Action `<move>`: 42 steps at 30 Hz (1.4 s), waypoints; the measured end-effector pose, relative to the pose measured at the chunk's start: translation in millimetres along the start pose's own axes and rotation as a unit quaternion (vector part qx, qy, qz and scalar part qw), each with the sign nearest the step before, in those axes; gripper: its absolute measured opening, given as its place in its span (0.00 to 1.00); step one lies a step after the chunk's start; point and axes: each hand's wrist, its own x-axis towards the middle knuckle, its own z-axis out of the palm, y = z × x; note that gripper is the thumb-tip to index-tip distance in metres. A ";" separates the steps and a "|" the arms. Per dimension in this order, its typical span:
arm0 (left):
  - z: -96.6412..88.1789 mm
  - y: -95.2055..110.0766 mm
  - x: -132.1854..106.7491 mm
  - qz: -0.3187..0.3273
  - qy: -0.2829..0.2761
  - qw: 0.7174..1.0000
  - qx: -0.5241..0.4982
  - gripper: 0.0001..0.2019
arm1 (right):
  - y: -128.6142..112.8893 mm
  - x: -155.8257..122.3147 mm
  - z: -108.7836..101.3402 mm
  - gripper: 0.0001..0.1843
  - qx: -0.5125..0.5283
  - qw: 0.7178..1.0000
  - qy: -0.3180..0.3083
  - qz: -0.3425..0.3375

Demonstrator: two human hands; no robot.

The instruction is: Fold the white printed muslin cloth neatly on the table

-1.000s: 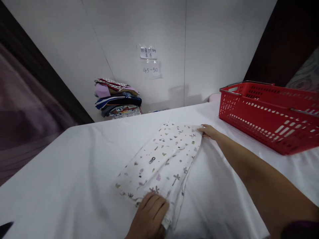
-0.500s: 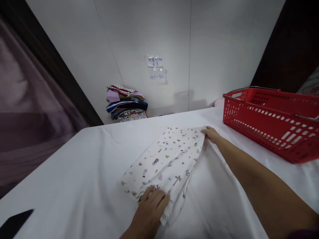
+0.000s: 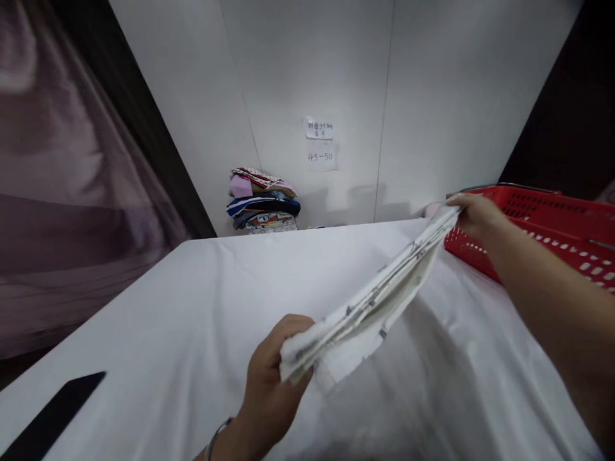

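A folded white cloth with small printed figures hangs in the air above the white-covered table, stretched edge-on between my two hands. My left hand grips its near end, fingers closed around the folded layers. My right hand pinches its far end, close to the rim of the red basket.
The red plastic basket stands at the table's right side. A stack of folded clothes sits against the white wall behind the table, under two paper notes. A flat black object lies at the near left edge. A purple curtain hangs at left.
The cloth lay flat on the table under both hands; now both hands have lifted it off the table and swung it up toward the right.
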 end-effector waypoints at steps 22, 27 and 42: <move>-55.3 -140.4 -2.2 -0.513 0.039 0.774 -0.370 0.28 | 127.5 -70.5 244.3 0.24 -0.227 0.903 -0.365 0.018; -61.1 -156.7 12.6 -0.536 -0.031 0.828 -0.162 0.27 | 162.9 -81.2 126.1 0.20 -0.332 0.921 -0.203 -0.017; -63.3 -181.5 6.6 -0.443 -0.031 0.895 0.048 0.13 | 186.0 -62.9 87.1 0.44 -0.306 0.933 -0.037 0.187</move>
